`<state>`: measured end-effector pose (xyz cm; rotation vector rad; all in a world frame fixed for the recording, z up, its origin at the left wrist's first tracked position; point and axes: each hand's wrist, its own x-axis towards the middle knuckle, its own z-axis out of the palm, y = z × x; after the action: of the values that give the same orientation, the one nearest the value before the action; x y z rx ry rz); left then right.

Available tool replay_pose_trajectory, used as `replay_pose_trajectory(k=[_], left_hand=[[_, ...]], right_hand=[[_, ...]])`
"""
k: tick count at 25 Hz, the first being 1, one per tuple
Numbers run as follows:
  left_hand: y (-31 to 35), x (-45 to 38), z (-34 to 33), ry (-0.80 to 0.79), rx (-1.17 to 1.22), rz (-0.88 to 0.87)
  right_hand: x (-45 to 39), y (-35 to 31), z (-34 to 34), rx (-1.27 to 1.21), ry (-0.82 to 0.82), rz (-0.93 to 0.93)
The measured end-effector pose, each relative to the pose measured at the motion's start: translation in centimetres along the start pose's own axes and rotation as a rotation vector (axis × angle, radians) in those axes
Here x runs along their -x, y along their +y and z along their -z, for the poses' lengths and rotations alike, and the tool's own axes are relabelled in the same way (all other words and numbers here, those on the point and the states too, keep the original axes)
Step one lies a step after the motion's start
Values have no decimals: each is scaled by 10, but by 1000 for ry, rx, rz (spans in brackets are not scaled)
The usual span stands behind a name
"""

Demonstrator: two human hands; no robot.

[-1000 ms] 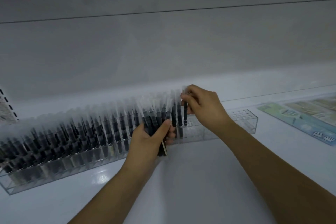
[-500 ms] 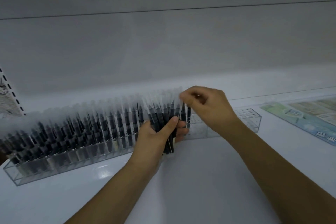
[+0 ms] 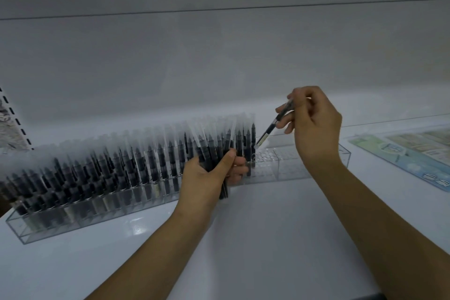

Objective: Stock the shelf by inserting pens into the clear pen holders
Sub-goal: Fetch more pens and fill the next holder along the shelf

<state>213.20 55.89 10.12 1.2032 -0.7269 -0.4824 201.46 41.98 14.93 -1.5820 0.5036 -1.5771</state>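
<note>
Nearest, on the white shelf (image 3: pixel 267 238), left hand (image 3: pixel 209 175) clamped round a bundle of black pens (image 3: pixel 214 153), perhaps eight or so, too overlapped to count. Beyond, two clear pen holders end to end: left holder (image 3: pixel 73 217) packed full, right holder (image 3: pixel 287 165) filled only at its left end. Right hand (image 3: pixel 314 126) now lifted clear of the row, pinching one pen (image 3: pixel 270 129) slanted tip-down over the next free holes. One more insertion apparently finished, another beginning. Far right, flat printed packets (image 3: pixel 401 153).
</note>
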Motion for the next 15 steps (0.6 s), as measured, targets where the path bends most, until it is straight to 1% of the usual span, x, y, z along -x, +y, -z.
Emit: replay_pose_trajectory(k=[4, 6, 8, 13, 15], left_hand=[[2, -1, 0, 19, -37, 20], [2, -1, 0, 6, -58, 20], [3, 0, 0, -14, -73, 13], [5, 1, -2, -31, -89, -2], [5, 2, -3, -35, -63, -4]], right_hand=[[4, 11, -8, 222, -175, 60], [4, 16, -11, 339, -279, 106], [5, 20, -14, 432, -348, 123], [-2, 22, -20, 532, -338, 182], [-2, 22, -22, 565, -350, 242]])
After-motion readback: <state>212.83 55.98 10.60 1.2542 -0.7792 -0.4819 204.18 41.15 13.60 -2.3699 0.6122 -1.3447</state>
